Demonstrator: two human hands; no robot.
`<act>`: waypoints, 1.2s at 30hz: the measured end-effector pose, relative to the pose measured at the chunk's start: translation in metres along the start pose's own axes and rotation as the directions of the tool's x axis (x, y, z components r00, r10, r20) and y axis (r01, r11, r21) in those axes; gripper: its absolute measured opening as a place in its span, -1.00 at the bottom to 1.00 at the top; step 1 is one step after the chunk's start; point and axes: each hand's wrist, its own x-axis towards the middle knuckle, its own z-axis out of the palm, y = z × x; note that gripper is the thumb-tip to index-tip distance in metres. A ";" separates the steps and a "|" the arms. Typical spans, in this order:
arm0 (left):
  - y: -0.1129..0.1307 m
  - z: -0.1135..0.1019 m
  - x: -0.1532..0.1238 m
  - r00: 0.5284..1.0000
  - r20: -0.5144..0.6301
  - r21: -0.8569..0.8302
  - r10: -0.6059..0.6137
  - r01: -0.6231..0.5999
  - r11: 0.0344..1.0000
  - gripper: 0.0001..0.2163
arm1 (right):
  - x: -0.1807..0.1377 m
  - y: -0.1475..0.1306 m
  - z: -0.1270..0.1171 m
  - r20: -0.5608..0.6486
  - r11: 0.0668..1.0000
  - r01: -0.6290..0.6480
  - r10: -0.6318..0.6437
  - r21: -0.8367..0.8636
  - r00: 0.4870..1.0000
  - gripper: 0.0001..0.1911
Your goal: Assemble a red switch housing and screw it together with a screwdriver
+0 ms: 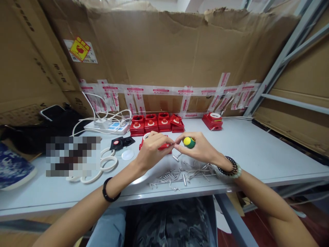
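My left hand (pixel 153 149) is closed around a red plastic housing (pixel 164 146), which shows between its fingers and thumb. A white ring on the housing peeks out behind that hand. In my right hand (pixel 199 148) lies a screwdriver (pixel 189 142) with a yellow and green handle; its shaft is hidden. The thumb and forefinger of the right hand pinch together against the left fingertips, and whatever is between them is too small to make out. Just below the hands lie a small metal T-shaped piece (pixel 176 157) and a pile of metal pins (pixel 171 175) with white strings.
Several red housings (pixel 137 126) stand in a row at the back, another red housing (pixel 212 121) further right. White rings (pixel 109 164), black parts (pixel 117 143) and a clear disc (pixel 128 155) lie left. Behind are a power strip (pixel 110 127) with cables and a cardboard wall (pixel 164 51).
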 end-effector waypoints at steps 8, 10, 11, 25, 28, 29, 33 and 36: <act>0.003 0.000 0.000 0.993 0.050 0.073 0.112 -0.115 0.991 -0.89 | 0.001 0.003 0.000 0.047 0.994 -0.074 0.070 0.083 0.996 -0.88; 0.003 0.001 0.000 0.989 0.068 0.095 0.130 -0.136 0.986 -0.90 | 0.001 0.003 0.000 0.055 0.989 -0.099 0.094 0.109 0.994 -0.90; 0.003 0.001 0.000 0.987 0.072 0.107 0.143 -0.150 0.983 -0.90 | 0.001 0.003 0.000 0.059 0.987 -0.109 0.102 0.123 0.993 -0.90; 0.001 0.000 0.002 0.996 0.010 -0.033 0.085 -0.085 0.996 -0.80 | 0.003 0.005 -0.001 0.109 0.943 -0.221 0.199 0.250 0.974 -0.96; -0.004 -0.007 0.005 0.996 0.089 -0.021 0.017 -0.015 1.000 -0.78 | 0.004 0.004 -0.004 0.096 0.945 -0.233 0.217 0.228 0.972 -0.96; -0.007 -0.010 0.006 0.989 0.146 0.006 -0.015 0.014 1.000 -0.78 | 0.004 0.004 -0.005 0.093 0.943 -0.245 0.229 0.226 0.969 -0.96; -0.022 -0.020 0.008 0.871 0.431 0.253 -0.235 0.133 0.958 -0.54 | 0.006 0.004 -0.010 0.061 0.933 -0.273 0.266 0.234 0.962 -0.97; -0.037 -0.023 0.003 0.742 0.548 0.397 -0.387 0.176 0.901 -0.33 | 0.007 0.004 -0.012 0.037 0.933 -0.284 0.283 0.223 0.958 -0.99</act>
